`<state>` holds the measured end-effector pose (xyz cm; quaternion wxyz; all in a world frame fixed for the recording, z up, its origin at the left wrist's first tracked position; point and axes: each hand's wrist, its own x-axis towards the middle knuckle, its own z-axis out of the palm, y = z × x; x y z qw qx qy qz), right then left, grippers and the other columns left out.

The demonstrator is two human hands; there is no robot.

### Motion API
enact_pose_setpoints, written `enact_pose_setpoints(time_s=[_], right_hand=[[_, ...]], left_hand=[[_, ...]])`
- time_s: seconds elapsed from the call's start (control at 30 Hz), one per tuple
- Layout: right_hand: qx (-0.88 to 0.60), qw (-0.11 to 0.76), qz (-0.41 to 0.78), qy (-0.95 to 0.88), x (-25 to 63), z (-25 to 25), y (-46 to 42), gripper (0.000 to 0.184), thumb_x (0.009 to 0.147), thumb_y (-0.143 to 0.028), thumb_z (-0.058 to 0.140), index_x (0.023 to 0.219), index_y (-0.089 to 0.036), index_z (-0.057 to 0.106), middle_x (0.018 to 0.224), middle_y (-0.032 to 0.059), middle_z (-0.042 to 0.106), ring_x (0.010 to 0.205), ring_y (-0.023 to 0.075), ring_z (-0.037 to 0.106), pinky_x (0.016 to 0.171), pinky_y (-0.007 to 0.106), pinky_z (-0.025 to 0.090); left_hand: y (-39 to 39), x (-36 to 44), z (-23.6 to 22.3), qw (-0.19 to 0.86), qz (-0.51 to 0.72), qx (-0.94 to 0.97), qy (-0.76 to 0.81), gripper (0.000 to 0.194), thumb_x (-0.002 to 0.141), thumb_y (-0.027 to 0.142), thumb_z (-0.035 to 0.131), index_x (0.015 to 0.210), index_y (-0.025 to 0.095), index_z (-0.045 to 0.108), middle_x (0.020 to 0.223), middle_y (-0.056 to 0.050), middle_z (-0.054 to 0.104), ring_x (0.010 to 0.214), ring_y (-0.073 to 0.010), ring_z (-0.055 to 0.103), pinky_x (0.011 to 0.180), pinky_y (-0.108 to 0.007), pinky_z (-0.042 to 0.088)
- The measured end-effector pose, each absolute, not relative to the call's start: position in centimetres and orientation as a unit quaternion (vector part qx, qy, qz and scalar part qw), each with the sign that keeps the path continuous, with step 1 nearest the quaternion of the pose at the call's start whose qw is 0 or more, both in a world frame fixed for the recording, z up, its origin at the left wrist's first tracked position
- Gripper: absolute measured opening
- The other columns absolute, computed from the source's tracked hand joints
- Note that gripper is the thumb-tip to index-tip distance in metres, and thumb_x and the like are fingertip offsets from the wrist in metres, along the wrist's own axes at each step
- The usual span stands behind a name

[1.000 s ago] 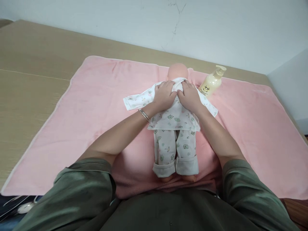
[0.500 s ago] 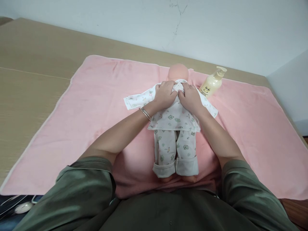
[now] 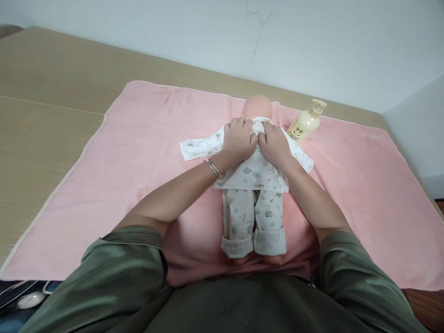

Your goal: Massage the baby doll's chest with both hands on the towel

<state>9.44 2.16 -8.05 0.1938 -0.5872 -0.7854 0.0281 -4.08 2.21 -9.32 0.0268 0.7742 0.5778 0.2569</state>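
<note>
The fingers of the left hand (image 3: 239, 138) are bent over the upper front of a white patterned shirt (image 3: 256, 178), and those of the right hand (image 3: 276, 145) curl over it just beside, the two thumbs close together at the middle. Whether either set of fingers pinches the cloth or only presses on it cannot be told.

The shirt lies over the body of a doll (image 3: 257, 107), its bald head showing just past the collar, near the far edge of the blanket. One sleeve spreads out toward the table's left end, the other toward its right. Below the hem are matching trousers (image 3: 242, 212) with broad turned-up cuffs, and the doll's feet peep out from these close to the near edge.

Thin metal bangles (image 3: 213, 168) circle the person's left wrist; both forearms are bare up to dark green sleeves (image 3: 128, 254). Just beyond the shirt's right-hand sleeve, near the far edge, is a cream pump bottle (image 3: 305, 125). A pink blanket (image 3: 156, 120) carries everything, covering much of the table (image 3: 52, 69), whose far edge meets a pale, cracked wall (image 3: 173, 27).
</note>
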Motion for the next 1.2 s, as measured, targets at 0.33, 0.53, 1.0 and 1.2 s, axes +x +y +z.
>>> enact_pose_setpoints(time_s=[0.33,0.53,1.0,1.2], right_hand=[[-0.601,0.129,0.041,-0.788,8.9,-7.3,0.7,0.057,0.095,-0.024,0.030,0.143,0.006,0.039,0.151,0.0274,0.044,0.145,0.0378,0.037,0.119,0.056,0.031],[-0.609,0.124,0.053,-0.782,8.5,-7.1,-0.2,0.056,0.097,-0.023,0.026,0.142,0.006,0.041,0.151,0.0274,0.045,0.146,0.0357,0.037,0.121,0.051,0.030],[-0.630,0.124,0.021,-0.766,8.6,-7.3,0.2,0.051,0.098,-0.026,0.029,0.131,0.005,0.051,0.141,0.0293,0.054,0.138,0.0378,0.046,0.117,0.050,0.033],[-0.613,0.128,0.067,-0.776,9.7,-7.1,1.5,0.054,0.099,-0.032,0.029,0.137,0.000,0.050,0.146,0.0243,0.052,0.141,0.0353,0.044,0.116,0.048,0.036]], left_hand=[[3.1,-4.1,-10.0,0.078,0.280,0.766,0.573,0.037,0.090,0.023,0.039,0.114,0.008,0.062,0.118,-0.018,0.066,0.113,-0.0317,0.057,0.104,-0.045,0.043],[2.9,-4.1,-10.0,0.043,0.277,0.779,0.560,0.039,0.092,0.021,0.036,0.116,0.005,0.062,0.119,-0.020,0.066,0.114,-0.0322,0.059,0.106,-0.047,0.043],[3.5,-4.4,-9.3,0.109,0.245,0.781,0.564,0.047,0.090,0.025,0.038,0.125,0.002,0.059,0.132,-0.021,0.063,0.127,-0.0325,0.056,0.114,-0.047,0.039],[3.5,-4.4,-9.5,0.101,0.228,0.787,0.565,0.055,0.090,0.026,0.038,0.136,0.001,0.052,0.142,-0.021,0.056,0.135,-0.0327,0.049,0.118,-0.045,0.034]])
